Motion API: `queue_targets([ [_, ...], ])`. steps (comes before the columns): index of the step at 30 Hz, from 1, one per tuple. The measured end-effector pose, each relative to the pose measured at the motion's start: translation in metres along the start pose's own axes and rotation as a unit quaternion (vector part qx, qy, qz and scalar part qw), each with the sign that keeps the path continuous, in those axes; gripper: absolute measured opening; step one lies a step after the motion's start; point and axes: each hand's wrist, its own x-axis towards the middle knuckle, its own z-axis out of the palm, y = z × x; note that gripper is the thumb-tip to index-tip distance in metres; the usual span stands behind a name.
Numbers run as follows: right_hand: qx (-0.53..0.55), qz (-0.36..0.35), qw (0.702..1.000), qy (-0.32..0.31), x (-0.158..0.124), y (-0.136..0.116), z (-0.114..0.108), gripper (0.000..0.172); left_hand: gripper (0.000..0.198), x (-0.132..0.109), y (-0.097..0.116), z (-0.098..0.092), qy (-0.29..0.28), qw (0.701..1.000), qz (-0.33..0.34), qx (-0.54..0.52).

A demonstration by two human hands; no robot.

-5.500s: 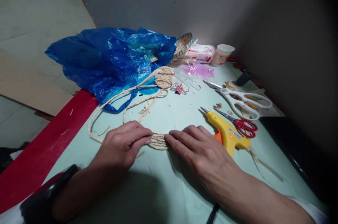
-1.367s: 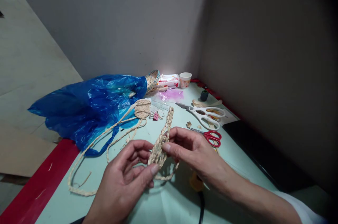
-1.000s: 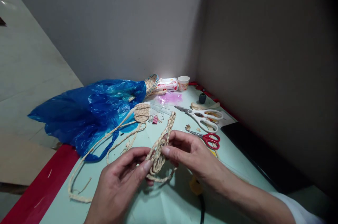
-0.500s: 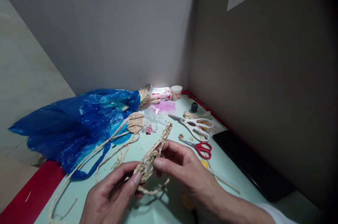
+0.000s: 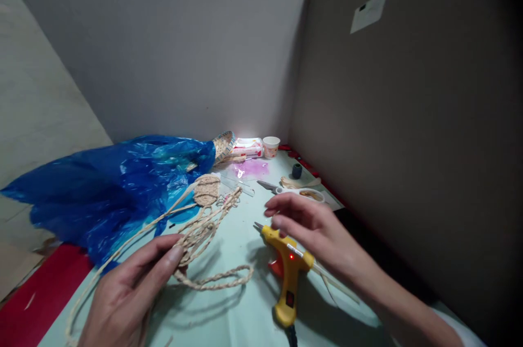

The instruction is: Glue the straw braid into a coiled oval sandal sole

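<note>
A flat coil of pale braided straw cord [image 5: 196, 235] is held low over the front left of a pale green surface [image 5: 245, 320]. The person's left hand [image 5: 122, 292] pinches the coil's near end between thumb and forefinger. A loose loop of the same cord trails onto the surface to the right.

Just beside that loop lies a yellow hot-glue gun [image 5: 288, 276], nozzle pointing away and a small red light glowing on its body. The right hand [image 5: 312, 227] hovers over the gun's barrel with fingers loosely spread, holding nothing. I cannot tell whether they touch it.

Further back lie a small round woven straw disc [image 5: 206, 190] and a crumpled blue plastic bag [image 5: 102, 189]. White-handled scissors [image 5: 304, 193] are partly hidden behind the right hand. A white paper cup [image 5: 271, 146] stands in the far corner by the grey walls.

The red light suggests the gun is switched on, so a fingertip straying toward the nozzle could be burned. The trailing loop lies close enough to snag on the gun. The light pinch might also let the coil spring apart.
</note>
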Motion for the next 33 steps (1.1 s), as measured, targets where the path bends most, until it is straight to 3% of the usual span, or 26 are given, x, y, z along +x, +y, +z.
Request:
queue_targets([
  [1, -0.012, -0.005, 1.000, 0.028, 0.001, -0.001, -0.006, 0.019, 0.032, -0.001, 0.002, 0.001, 0.006, 1.000, 0.004, -0.003],
  [3, 0.017, 0.022, 0.999, 0.020, 0.003, -0.002, -0.008, 0.025, 0.033, -0.005, 0.005, 0.005, 0.009, 1.000, 0.015, 0.003],
  [6, 0.115, 0.086, 0.986, -0.079, 0.001, -0.003, 0.010, 0.031, 0.029, -0.012, 0.007, 0.012, 0.013, 0.998, 0.052, 0.040],
  [8, 0.167, 0.089, 0.974, -0.122, -0.001, -0.002, 0.029, 0.027, 0.021, -0.016, 0.008, 0.016, 0.003, 0.994, 0.090, 0.067],
  [12, 0.262, 0.078, 0.956, -0.108, -0.003, 0.000, 0.053, 0.024, 0.009, -0.021, 0.009, 0.019, -0.023, 0.984, 0.147, 0.103],
  [16, 0.246, 0.067, 0.963, -0.092, -0.004, -0.002, 0.055, 0.018, 0.009, -0.023, 0.011, 0.018, -0.011, 0.977, 0.174, 0.119],
  [21, 0.221, 0.048, 0.972, -0.068, -0.008, 0.000, 0.056, 0.014, 0.012, -0.025, 0.012, 0.017, -0.006, 0.982, 0.149, 0.112],
  [28, 0.294, 0.060, 0.951, -0.072, -0.010, 0.002, 0.061, 0.013, 0.020, -0.032, 0.015, 0.021, 0.001, 0.995, 0.070, 0.069],
  [31, 0.304, 0.067, 0.947, -0.083, -0.007, 0.002, 0.059, 0.013, 0.022, -0.033, 0.016, 0.019, -0.028, 0.998, 0.052, 0.032],
  [33, 0.319, 0.079, 0.938, -0.110, -0.004, 0.003, 0.057, 0.014, 0.023, -0.030, 0.014, 0.017, -0.078, 0.997, 0.017, -0.007],
])
